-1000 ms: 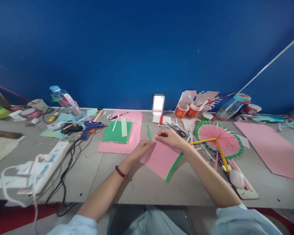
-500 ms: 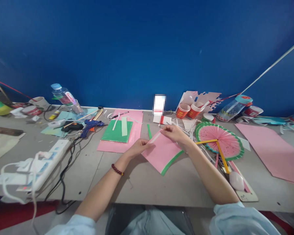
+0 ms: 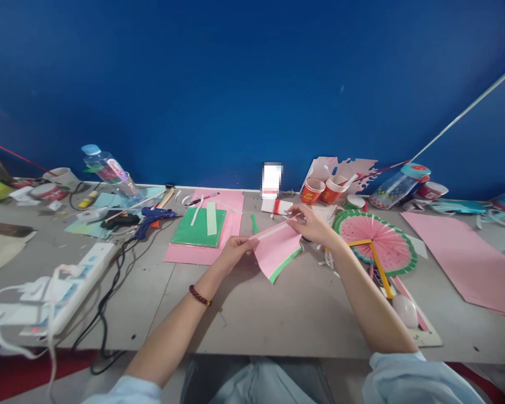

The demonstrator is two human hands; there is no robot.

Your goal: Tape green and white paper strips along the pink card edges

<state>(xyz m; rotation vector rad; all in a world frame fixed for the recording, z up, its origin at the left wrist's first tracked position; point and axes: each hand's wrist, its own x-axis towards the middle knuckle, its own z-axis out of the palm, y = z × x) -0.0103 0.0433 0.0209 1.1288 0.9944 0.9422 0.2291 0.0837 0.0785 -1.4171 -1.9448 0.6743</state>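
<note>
We saw the sheet [image 3: 276, 245] over the middle of the worktop [image 3: 278, 320], between the left grip [image 3: 234, 251] and the right grip [image 3: 313, 224]. Left of it, a slip [image 3: 211, 218] lay on a pack [image 3: 189, 231], and the pack on a paper [image 3: 234, 203]. Farther left we had the glue gun [image 3: 150, 221], with the bottle [image 3: 109, 169] behind it and the power strip [image 3: 96, 268] nearer us. To our right lay the fan [image 3: 393, 238], the cups [image 3: 313, 192] and jar [image 3: 395, 189] behind it. The wall [image 3: 252, 84] rose behind everything.
</note>
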